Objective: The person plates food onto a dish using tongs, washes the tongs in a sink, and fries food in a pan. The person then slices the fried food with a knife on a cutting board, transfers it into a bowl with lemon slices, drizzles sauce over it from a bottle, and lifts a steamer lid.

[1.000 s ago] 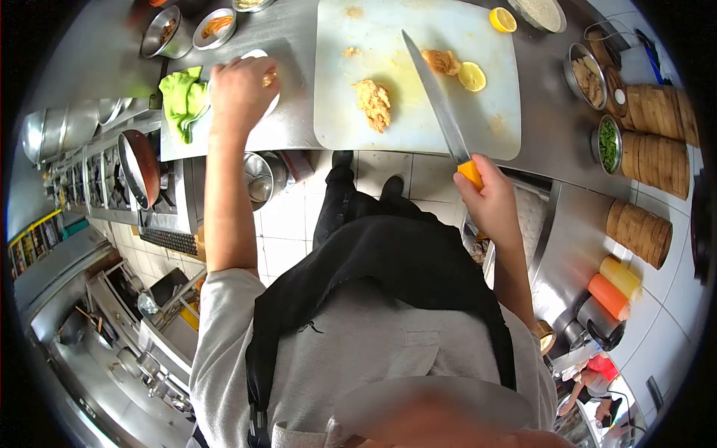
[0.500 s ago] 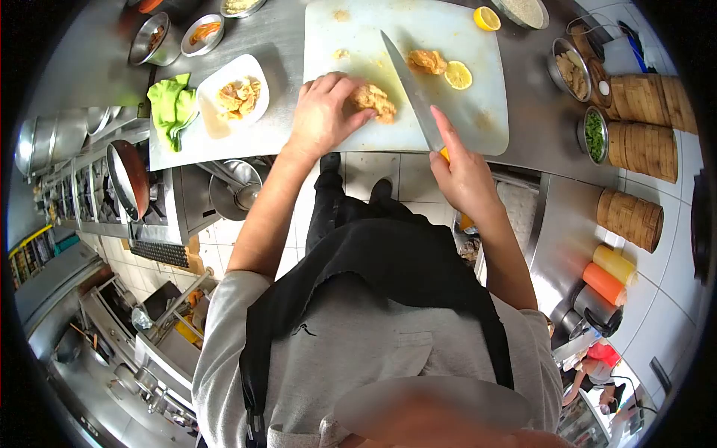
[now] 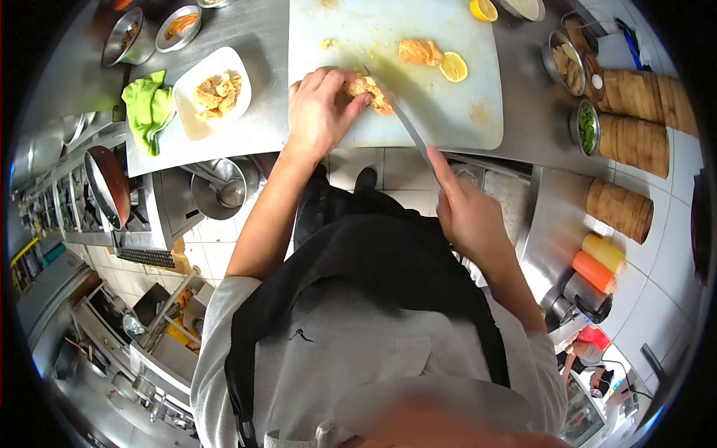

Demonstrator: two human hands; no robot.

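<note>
A piece of fried food (image 3: 369, 95) lies on the white cutting board (image 3: 455, 112), gripped at its left end by the closed fingers of my left hand (image 3: 321, 112). My right hand (image 3: 470, 213) is wrapped round the handle of a long knife (image 3: 407, 123), index finger along its back. The blade slants up and left, its tip at the fried piece. Another fried piece (image 3: 420, 52) rests farther back on the board, touching a lemon slice (image 3: 453, 67). To the left, a white dish (image 3: 237, 104) holds several cut pieces (image 3: 219, 93).
A green cloth (image 3: 149, 110) lies beside the dish. Metal bowls (image 3: 179, 28) stand at the back left. On the right are a bowl of greens (image 3: 586, 128), bamboo steamers (image 3: 633, 145) and sauce bottles (image 3: 594, 271). A pan (image 3: 108, 187) sits over the stove at left. A person (image 3: 586, 355) is at lower right.
My left hand has moved from the dish to the fried piece on the board and closed on it. The knife has come down and left to that piece. The view has shifted slightly.
</note>
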